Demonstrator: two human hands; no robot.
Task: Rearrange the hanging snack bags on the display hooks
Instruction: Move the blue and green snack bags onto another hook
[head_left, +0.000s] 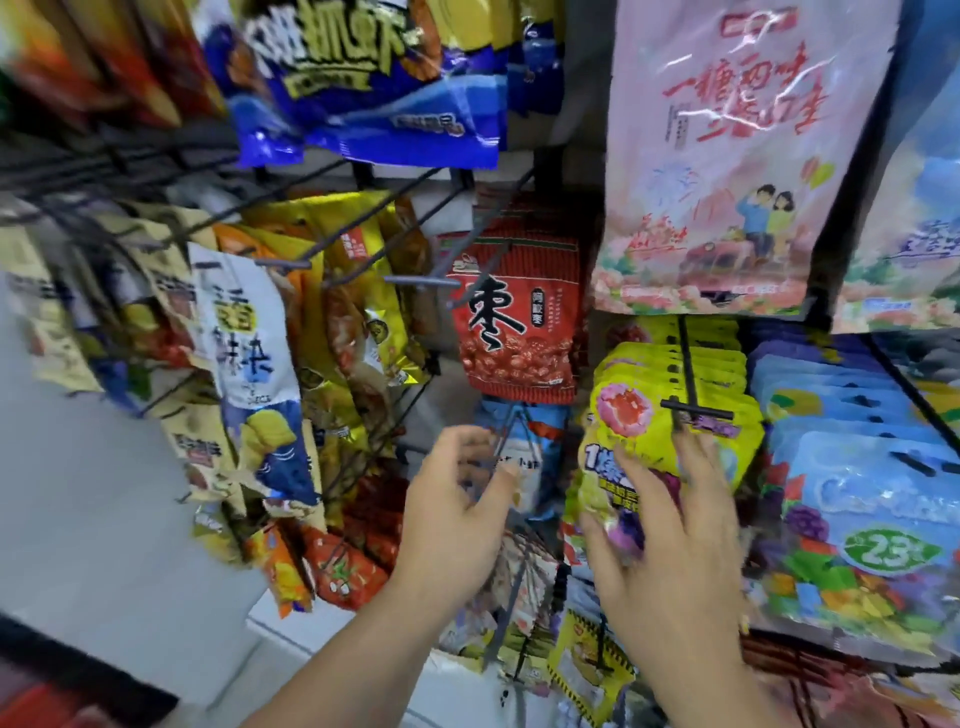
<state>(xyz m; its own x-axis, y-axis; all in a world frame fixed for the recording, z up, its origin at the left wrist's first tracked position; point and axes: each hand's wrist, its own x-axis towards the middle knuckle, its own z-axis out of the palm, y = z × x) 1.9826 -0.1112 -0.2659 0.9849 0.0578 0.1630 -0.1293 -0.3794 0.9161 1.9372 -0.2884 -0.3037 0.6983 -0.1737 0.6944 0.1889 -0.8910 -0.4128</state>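
Note:
A row of yellow-green snack bags (670, 415) hangs on a black hook (691, 374) at centre right. My right hand (670, 551) lies over the front bag, fingers spread and straight, fingertips near the hook's crossbar. My left hand (457, 509) is held in front of a blue-and-white bag (524, 457) on a thin wire hook, fingers loosely curved; motion blur hides whether they touch it. A red jujube bag (514, 322) hangs just above.
Blue bags (852, 467) hang to the right. A large pink bag (727, 156) hangs overhead. Yellow, orange and white bags (249, 353) crowd the hooks at left. Bare hook tips (421, 281) stick out toward me. Lower bags (582, 665) hang below my hands.

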